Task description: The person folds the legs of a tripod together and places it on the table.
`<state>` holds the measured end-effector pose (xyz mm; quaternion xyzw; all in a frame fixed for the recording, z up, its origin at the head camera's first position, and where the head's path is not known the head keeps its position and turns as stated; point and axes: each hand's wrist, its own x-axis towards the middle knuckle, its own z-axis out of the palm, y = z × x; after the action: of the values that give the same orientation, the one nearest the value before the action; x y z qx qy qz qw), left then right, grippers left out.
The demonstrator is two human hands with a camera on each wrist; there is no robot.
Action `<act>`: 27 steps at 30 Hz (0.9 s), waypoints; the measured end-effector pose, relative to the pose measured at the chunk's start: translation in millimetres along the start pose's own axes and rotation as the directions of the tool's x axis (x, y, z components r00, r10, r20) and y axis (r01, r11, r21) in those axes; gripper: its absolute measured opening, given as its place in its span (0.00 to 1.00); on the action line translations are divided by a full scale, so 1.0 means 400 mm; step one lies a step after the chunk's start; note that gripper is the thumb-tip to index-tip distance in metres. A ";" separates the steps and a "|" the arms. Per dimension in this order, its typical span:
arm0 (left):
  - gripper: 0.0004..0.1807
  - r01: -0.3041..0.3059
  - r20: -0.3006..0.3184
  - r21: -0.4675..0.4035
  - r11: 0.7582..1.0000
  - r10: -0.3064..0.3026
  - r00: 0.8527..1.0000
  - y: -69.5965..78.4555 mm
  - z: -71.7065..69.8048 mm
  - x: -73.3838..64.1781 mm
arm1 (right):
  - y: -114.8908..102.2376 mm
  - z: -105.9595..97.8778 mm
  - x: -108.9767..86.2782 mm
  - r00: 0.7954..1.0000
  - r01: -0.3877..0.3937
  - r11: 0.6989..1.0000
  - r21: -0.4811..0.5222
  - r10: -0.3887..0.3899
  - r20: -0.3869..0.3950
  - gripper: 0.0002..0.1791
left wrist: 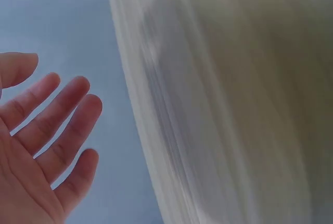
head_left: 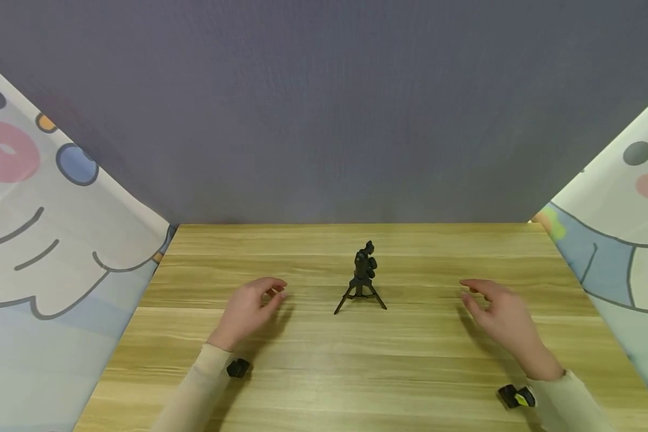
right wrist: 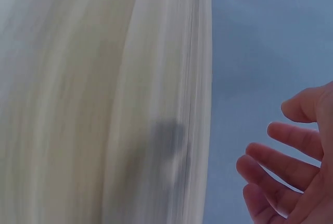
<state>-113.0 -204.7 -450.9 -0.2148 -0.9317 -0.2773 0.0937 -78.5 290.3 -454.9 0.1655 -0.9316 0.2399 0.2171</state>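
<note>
i see a small black tripod [head_left: 361,267] upright on the wooden desk [head_left: 356,366], toward the far edge, about midway between the left and right edges. the left hand [head_left: 248,312] is toward the left edge, the right hand [head_left: 507,321] toward the right, both apart from the tripod, fingers released and loosely bent. its dark top is hard to make out; my wrist views crop it, and the desk's near edge is cut off.

Black tripod [head_left: 361,267], legs [head_left: 378,297] splayed, upright on table [head_left: 356,366]
</note>
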 end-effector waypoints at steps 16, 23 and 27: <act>0.08 -0.104 0.052 -0.242 0.965 0.120 0.991 0.149 0.124 0.095 | -0.134 0.092 0.101 0.998 0.068 0.983 0.171 -0.070 0.003 0.14; 0.08 -0.109 0.040 -0.228 0.968 0.121 0.992 0.185 0.152 0.123 | -0.191 0.112 0.154 0.996 0.092 0.971 0.220 -0.094 -0.003 0.14; 0.05 -0.095 0.025 -0.242 0.966 0.105 0.994 0.194 0.158 0.128 | -0.218 0.119 0.180 0.995 0.089 0.961 0.263 -0.096 0.016 0.14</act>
<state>-126.9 -93.2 -451.5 -0.2765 -0.8810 -0.3787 0.0633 -119.3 178.5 -425.2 0.2394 -0.8859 0.3483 0.1910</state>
